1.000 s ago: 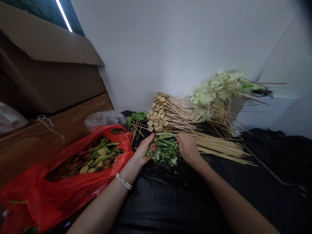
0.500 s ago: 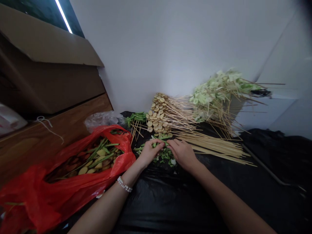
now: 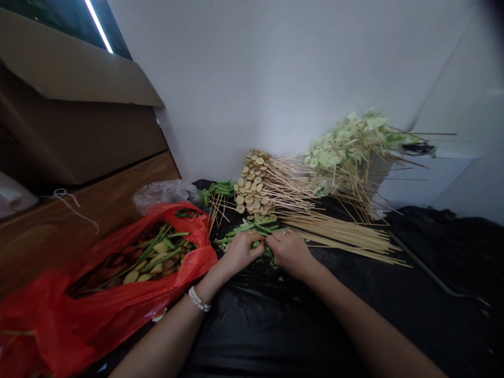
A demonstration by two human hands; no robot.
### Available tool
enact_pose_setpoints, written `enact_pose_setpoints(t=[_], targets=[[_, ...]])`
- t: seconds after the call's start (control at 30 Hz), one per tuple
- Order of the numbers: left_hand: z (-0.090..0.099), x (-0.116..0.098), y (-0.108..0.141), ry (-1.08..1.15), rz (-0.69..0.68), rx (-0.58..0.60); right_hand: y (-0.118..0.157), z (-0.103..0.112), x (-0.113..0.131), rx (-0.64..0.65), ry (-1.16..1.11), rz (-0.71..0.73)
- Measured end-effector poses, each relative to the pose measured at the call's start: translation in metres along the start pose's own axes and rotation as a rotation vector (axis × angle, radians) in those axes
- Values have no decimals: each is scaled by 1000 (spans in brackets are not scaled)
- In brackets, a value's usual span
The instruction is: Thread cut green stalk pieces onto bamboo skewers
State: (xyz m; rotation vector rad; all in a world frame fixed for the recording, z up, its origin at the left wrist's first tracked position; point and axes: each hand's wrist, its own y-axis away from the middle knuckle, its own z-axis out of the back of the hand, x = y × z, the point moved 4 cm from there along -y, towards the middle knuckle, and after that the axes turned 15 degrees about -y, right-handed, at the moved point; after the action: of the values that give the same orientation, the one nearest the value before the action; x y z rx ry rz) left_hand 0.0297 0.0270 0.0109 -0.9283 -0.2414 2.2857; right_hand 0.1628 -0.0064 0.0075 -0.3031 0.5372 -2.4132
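While the left hand and right hand pinch almost closed on some green stems, those sit right before the potato-slice skewers, over black plastic.

Lighting is dim and cool throughout. One bright strip glares far beyond and left of the left hand. A soft glow marks the wall ahead of both hands. The cardboard box, left of the left hand, sits in shadow. Fine detail at the fingertips is soft; the far upper corner, right of the right hand, darkens.
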Motion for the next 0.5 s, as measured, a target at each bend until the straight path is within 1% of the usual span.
enact_pose_setpoints(t=[0.1,0.2,0.3,0.37,0.5], targets=[[-1,2,-1,-57,24,-1,1,2,4,-86,-5,12],[-1,7,-3,-22,93,-19,2,4,6,-170,0,48],[-2,10,-5,22,141,-13,3,5,7,-231,16,96],[-1,9,-5,66,174,3,4,5,8,-260,22,121],[0,6,-2,256,323,68,5,3,12,-269,11,168]])
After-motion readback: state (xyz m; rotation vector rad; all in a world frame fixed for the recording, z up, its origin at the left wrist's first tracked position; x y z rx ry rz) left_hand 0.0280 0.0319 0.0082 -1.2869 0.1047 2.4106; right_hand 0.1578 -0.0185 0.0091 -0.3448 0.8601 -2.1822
